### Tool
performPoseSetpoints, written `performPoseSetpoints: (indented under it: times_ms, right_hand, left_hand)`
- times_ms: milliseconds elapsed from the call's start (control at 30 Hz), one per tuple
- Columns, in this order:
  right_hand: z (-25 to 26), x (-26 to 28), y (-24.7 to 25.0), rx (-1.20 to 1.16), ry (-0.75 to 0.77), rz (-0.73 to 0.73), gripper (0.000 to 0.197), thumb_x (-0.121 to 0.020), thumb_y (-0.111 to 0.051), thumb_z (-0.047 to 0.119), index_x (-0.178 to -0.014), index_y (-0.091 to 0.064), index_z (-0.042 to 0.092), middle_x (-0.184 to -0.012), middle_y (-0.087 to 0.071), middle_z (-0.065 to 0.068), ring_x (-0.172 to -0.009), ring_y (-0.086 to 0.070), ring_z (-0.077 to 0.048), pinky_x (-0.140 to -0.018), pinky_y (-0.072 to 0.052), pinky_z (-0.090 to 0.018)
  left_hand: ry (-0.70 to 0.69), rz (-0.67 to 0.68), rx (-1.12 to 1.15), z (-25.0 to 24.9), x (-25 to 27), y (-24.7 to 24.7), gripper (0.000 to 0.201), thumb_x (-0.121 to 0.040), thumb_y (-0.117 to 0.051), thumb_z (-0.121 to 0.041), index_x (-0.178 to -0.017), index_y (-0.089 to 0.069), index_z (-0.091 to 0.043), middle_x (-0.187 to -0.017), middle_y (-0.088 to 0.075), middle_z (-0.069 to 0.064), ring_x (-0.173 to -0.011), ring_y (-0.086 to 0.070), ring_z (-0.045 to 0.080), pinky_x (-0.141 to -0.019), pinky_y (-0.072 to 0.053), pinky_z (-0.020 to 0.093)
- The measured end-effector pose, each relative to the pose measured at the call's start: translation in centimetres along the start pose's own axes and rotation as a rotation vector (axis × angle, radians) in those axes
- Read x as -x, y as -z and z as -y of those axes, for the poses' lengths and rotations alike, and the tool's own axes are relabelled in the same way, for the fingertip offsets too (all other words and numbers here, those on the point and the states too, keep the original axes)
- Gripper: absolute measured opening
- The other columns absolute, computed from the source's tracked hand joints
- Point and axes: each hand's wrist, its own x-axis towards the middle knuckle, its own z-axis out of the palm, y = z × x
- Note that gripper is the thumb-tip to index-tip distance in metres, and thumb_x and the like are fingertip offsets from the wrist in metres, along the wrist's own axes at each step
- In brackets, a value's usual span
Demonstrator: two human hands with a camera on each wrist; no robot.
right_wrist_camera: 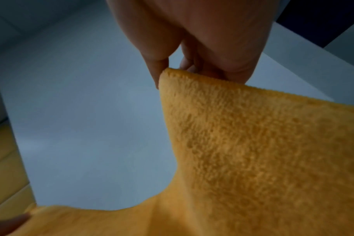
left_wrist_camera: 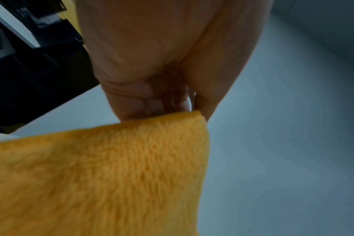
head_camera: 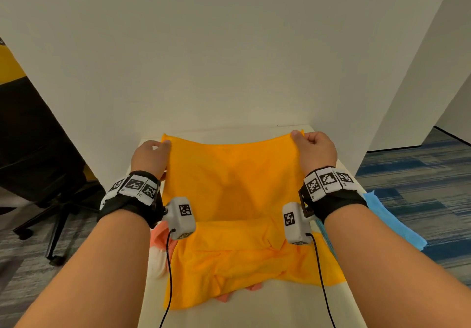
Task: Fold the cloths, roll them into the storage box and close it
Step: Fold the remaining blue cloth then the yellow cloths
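A fluffy orange cloth (head_camera: 232, 175) is held up and stretched over the white table (head_camera: 254, 307). My left hand (head_camera: 153, 154) pinches its top left corner, and my right hand (head_camera: 312, 149) pinches its top right corner. The lower part of the orange cloth lies rumpled on the table. In the left wrist view the left hand (left_wrist_camera: 164, 102) grips the corner of the orange cloth (left_wrist_camera: 111, 167). The right wrist view shows the right hand (right_wrist_camera: 192, 67) pinching the orange cloth (right_wrist_camera: 253, 143) at its corner. A pink cloth (head_camera: 160, 248) peeks out under the orange one. No storage box is in view.
A blue cloth (head_camera: 392, 223) hangs over the table's right edge. White walls (head_camera: 229, 47) enclose the table at the back and sides. A black office chair (head_camera: 46, 175) stands on the carpet to the left.
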Motion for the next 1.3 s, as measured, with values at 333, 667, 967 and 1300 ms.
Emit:
performPoseSetpoints:
  times_ms: [333,667,967,1300]
  right_hand:
    - [1.8,2.3,-3.0,0.019,0.072,0.358,0.016,-0.089,-0.064,0.032,-0.096,-0.067,0.018,-0.094,-0.069,0.000,-0.090,-0.065,-0.018,-0.086,-0.053,-0.039]
    - [1.9,3.1,-3.9,-0.033,0.095,0.424,0.007,-0.084,-0.070,0.027,-0.082,-0.064,0.026,-0.086,-0.072,0.000,-0.083,-0.069,-0.019,-0.082,-0.058,-0.042]
    - [2.0,3.3,-4.1,0.009,0.166,0.404,0.006,-0.086,-0.067,0.031,-0.083,-0.069,0.026,-0.082,-0.070,0.006,-0.084,-0.067,-0.016,-0.085,-0.055,-0.044]
    - [2.2,3.5,-3.3,0.072,0.219,0.437,0.017,-0.089,-0.061,0.041,-0.091,-0.070,0.027,-0.084,-0.064,0.016,-0.085,-0.059,-0.004,-0.075,-0.045,-0.020]
  left_hand:
    - [-0.113,0.361,0.144,-2.5,3.8,-4.9,0.016,-0.087,-0.069,-0.022,-0.095,-0.065,-0.009,-0.090,-0.070,0.011,-0.082,-0.067,0.023,-0.075,-0.058,0.037]
    - [-0.168,0.463,0.177,-3.5,5.4,-6.7,0.016,-0.087,-0.068,-0.019,-0.096,-0.069,-0.005,-0.093,-0.072,0.012,-0.084,-0.071,0.021,-0.068,-0.059,0.028]
    - [-0.211,0.455,0.182,-3.6,5.7,-6.7,0.010,-0.088,-0.067,-0.020,-0.086,-0.071,-0.011,-0.081,-0.068,0.008,-0.075,-0.066,0.016,-0.072,-0.060,0.032]
    - [-0.123,0.591,0.158,-4.2,6.1,-5.8,0.038,-0.101,-0.037,-0.032,-0.099,-0.071,-0.015,-0.096,-0.074,0.001,-0.082,-0.065,0.016,-0.080,-0.055,0.038]
